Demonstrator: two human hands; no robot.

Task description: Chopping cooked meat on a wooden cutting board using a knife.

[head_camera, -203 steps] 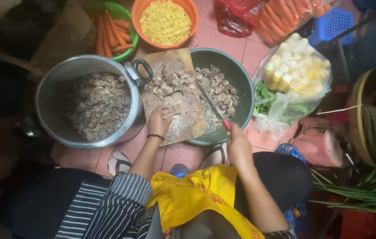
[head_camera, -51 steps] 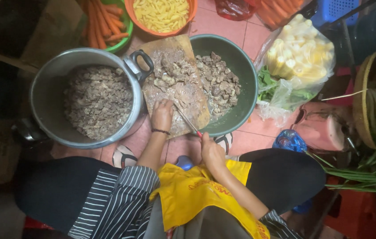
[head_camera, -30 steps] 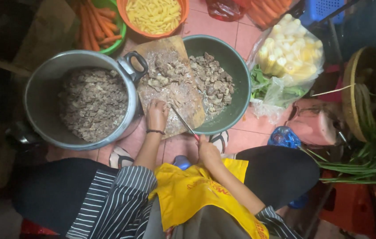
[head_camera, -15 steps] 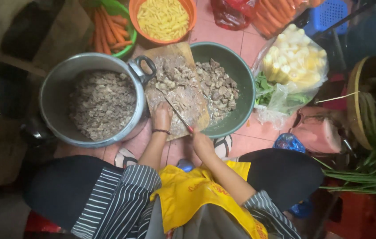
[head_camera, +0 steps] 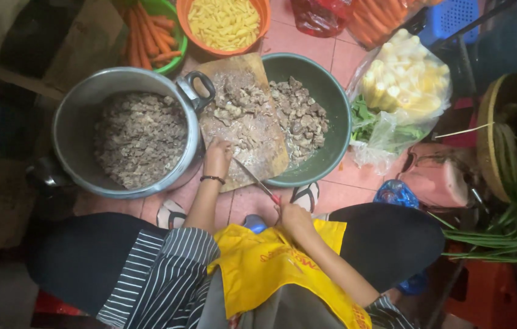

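At frame centre, the left hand (head_camera: pixel 218 157) is pressing meat pieces (head_camera: pixel 240 113) on the wooden cutting board (head_camera: pixel 252 67), fingers apparently curled; the right hand (head_camera: pixel 292 217) is gripping the knife (head_camera: pixel 257 181).

The person wears a black-and-white striped short-sleeved shirt (head_camera: pixel 161 274), a bright yellow apron with red print (head_camera: pixel 270 268), dark trousers (head_camera: pixel 386 240), white sandals with black straps (head_camera: pixel 305 196) and a thin dark bracelet (head_camera: pixel 212 179) on the left wrist.

carrots (head_camera: pixel 149 36), bagged corn (head_camera: pixel 406 80), blue stool (head_camera: pixel 453 18)
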